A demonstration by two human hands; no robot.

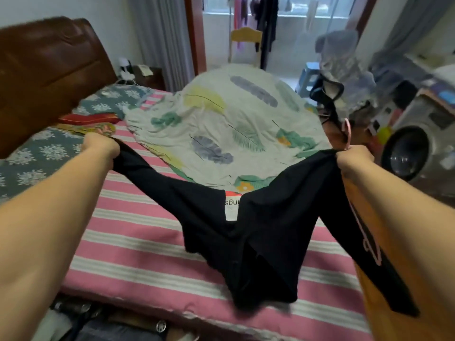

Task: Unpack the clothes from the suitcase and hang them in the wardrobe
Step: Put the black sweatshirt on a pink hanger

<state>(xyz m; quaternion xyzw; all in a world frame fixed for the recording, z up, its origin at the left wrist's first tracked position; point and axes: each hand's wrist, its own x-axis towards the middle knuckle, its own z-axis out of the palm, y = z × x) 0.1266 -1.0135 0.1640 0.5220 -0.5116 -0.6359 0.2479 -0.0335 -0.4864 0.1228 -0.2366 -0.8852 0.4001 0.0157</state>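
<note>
Your light is soft daylight from the window (278, 6) at the far end, slightly overexposed. The striped bed (138, 232) is evenly lit with faint shadows. Wide-angle distortion bends the edges; the right-side clutter is blurred.

1. Left hand (101, 148) grips one end of a black garment (248, 242), mid-left of the frame.
2. Right hand (353, 159) grips the other end plus a pink hanger (364, 232).
3. The garment sags onto the striped bed (138, 242) at lower center.
</note>
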